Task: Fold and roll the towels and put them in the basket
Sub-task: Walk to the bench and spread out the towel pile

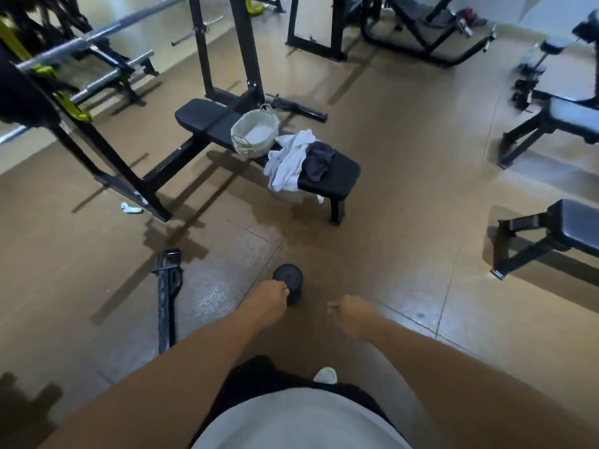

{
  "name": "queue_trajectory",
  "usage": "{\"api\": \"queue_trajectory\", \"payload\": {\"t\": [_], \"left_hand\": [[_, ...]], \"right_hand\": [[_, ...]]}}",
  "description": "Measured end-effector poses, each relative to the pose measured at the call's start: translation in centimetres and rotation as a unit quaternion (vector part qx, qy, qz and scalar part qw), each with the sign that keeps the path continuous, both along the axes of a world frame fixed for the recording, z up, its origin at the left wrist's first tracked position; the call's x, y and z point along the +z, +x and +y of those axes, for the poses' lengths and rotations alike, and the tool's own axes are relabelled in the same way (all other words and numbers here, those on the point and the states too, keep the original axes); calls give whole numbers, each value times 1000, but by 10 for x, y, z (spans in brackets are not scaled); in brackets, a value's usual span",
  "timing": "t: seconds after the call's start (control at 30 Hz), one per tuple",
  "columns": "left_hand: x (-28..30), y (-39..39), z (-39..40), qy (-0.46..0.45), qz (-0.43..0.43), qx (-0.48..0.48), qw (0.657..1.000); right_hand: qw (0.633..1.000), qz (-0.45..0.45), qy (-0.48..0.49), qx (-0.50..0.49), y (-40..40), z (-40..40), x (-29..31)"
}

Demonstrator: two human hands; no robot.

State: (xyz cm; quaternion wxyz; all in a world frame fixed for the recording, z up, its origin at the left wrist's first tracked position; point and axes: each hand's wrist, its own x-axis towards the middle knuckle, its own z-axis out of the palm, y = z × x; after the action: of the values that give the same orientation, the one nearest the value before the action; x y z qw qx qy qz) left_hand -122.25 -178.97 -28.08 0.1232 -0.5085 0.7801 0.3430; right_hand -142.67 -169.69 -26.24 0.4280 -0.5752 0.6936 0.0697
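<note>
A woven basket with a handle stands on a black weight bench ahead of me. Beside it on the bench lies a crumpled white towel, partly hanging over the near edge, and a dark towel bunched to its right. Both my arms reach forward low in the view, far short of the bench. My left hand has loosely curled fingers and holds nothing; a dumbbell lies on the floor just beyond it. My right hand is also curled with nothing in it.
A black dumbbell lies on the brown floor between me and the bench. A black bar attachment lies at the left. More benches stand at the right, a barbell rack at the left. A small white object lies by the rack foot.
</note>
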Motion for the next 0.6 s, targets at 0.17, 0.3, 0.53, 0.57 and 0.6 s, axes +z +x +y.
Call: {"api": "queue_trajectory", "payload": {"t": [0.17,0.3,0.53,0.57,0.6], "left_hand": [[-1,-14,-63,31,2,53,998],[-12,-16,-128,24,-14,42,999],[-38,-17,-267,25,-16,-17,999],[-37,-19,-287,32,-21,-26,999],[-36,-21,-306,35,-22,-35,999]], "right_hand": [[997,19,16,73,-9,-84,-3],[994,28,22,99,-8,-146,-13],[998,32,42,42,-16,-259,-31],[998,29,44,22,-17,-275,-33],[999,25,40,4,-19,-291,-34]]}}
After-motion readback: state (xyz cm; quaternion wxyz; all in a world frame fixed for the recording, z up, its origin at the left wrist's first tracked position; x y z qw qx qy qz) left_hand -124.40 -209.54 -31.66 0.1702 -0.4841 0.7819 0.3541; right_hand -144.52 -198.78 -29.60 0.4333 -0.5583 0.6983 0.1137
